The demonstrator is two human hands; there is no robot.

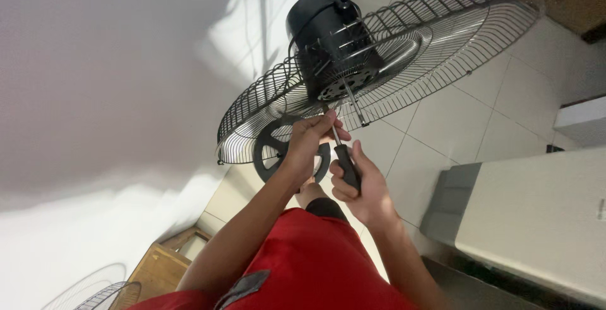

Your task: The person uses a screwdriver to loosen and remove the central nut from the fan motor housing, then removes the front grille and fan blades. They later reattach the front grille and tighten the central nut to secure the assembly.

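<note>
Over the tiled floor: a person in red clothes looks down at a fan and works on it with both hands.

Fan guard [442, 38]: a big round cage of thin metal wires, tilted, with its low edge near the hands and its far edge up at the top right.

Motor [328, 32]: a fat black can shape that sits in the middle of the fan guard — a thin metal shaft [353, 101] sticks out of it toward the hands.

Fan base [278, 149]: a round black part with spokes, just behind the left hand and partly hidden by it.

Left hand [309, 139]: fingers pinched close together around the thin metal end of the screwdriver, right below the motor.

Right hand [360, 187]: wrapped tight around the black handle of the screwdriver.

Screwdriver [346, 165]: points up and a little left toward the motor — its tip is hidden by the left hand, so I cannot tell what it touches.

Floor [454, 127]: pale square tiles with thin lines between them.

Grey box [536, 215]: a long pale box on the right, near the right arm.

Wooden piece [167, 262]: brown, down at the bottom left, with another wire guard [107, 294] just beside it.
</note>
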